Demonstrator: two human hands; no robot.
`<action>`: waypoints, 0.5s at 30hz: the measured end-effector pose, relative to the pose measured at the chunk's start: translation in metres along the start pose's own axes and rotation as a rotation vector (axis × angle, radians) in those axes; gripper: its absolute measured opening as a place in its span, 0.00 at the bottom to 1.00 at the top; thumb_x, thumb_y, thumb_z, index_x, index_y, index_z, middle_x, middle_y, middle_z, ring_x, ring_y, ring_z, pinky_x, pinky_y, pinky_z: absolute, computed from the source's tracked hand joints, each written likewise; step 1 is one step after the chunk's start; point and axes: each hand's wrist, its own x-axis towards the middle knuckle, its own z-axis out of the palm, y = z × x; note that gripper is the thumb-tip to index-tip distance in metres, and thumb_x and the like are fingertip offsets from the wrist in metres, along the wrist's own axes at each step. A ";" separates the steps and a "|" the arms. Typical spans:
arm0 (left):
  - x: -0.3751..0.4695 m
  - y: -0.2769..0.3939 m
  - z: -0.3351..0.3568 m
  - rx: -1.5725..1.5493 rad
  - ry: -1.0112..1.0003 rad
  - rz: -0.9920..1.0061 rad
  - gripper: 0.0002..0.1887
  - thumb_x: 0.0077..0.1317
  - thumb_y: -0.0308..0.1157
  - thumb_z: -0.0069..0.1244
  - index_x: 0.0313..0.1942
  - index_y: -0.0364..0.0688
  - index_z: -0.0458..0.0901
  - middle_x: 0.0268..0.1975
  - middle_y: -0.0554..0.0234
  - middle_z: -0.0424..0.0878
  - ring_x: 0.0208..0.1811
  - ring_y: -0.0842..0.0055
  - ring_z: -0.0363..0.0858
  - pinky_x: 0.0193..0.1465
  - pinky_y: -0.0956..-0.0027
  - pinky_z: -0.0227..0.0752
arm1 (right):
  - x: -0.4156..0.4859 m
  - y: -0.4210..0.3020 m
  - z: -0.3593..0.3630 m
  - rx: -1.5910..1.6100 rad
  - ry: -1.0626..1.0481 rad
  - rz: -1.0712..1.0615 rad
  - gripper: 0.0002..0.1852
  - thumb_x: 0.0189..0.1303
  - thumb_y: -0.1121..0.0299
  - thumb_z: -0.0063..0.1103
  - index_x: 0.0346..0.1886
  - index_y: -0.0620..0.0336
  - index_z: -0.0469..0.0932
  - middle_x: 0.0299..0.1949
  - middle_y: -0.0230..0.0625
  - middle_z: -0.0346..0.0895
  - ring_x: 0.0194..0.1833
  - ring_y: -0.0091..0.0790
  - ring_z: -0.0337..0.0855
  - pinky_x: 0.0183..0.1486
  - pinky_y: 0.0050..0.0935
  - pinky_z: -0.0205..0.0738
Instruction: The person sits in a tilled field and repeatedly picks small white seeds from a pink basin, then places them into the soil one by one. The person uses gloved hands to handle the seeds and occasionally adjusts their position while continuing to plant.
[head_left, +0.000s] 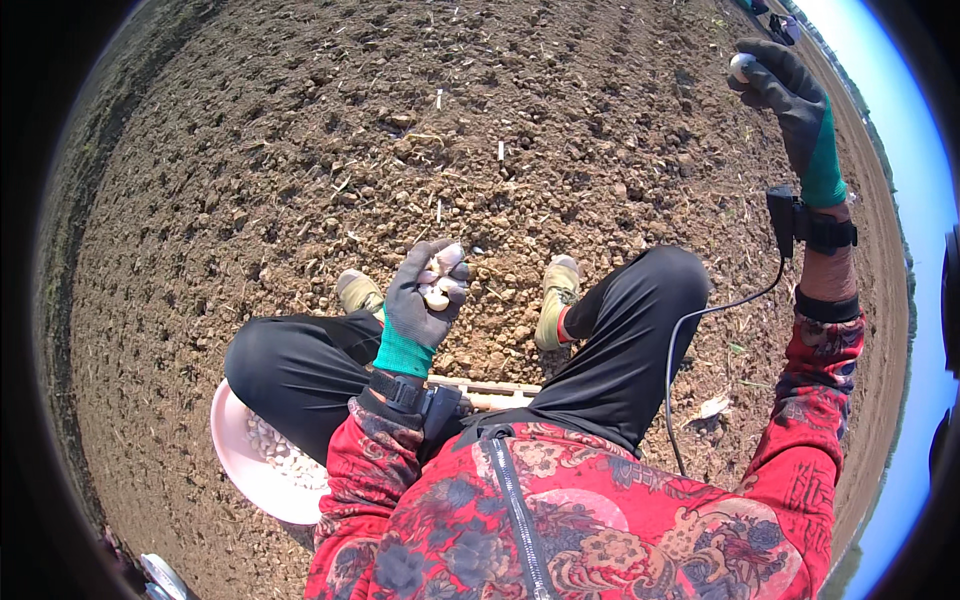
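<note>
My left hand (427, 300), in a grey and green work glove, is palm up over the soil between my feet. Several garlic cloves (436, 289) lie in its palm under curled fingers. My right hand (780, 82), gloved alike, is raised far out at the upper right, with a pale, rounded piece (741, 67), seemingly a garlic clove, gripped at the fingertips. Beside my left knee, a pink basin (232, 457) holds many more cloves (289, 457), partly covered by my leg and sleeve.
Loose, cloddy soil (300, 172) spreads all around, with short white pieces (501, 151) standing or lying in it. A low slatted seat (491, 394) is under me. A cable (670, 367) runs from the device on my right wrist. Another white container (163, 576) is at the lower left.
</note>
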 end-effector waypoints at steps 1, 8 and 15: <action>0.003 -0.004 0.000 0.012 0.004 0.002 0.16 0.74 0.39 0.53 0.52 0.35 0.79 0.41 0.63 0.77 0.42 0.70 0.78 0.30 0.76 0.76 | 0.004 0.009 -0.015 0.018 0.008 -0.019 0.16 0.73 0.65 0.60 0.61 0.56 0.80 0.50 0.31 0.85 0.49 0.26 0.87 0.49 0.26 0.82; 0.026 -0.030 -0.007 0.113 0.114 -0.114 0.19 0.76 0.41 0.49 0.56 0.33 0.75 0.43 0.57 0.78 0.42 0.69 0.76 0.31 0.75 0.75 | -0.076 0.186 0.099 0.371 0.015 0.312 0.10 0.69 0.73 0.64 0.51 0.63 0.82 0.44 0.31 0.86 0.46 0.22 0.85 0.50 0.22 0.80; 0.052 -0.038 -0.015 0.248 0.251 -0.139 0.19 0.79 0.41 0.42 0.56 0.34 0.77 0.43 0.57 0.80 0.41 0.70 0.81 0.33 0.74 0.76 | -0.154 0.301 0.334 0.608 -0.180 0.695 0.12 0.66 0.75 0.65 0.53 0.63 0.83 0.45 0.31 0.85 0.45 0.24 0.83 0.52 0.25 0.79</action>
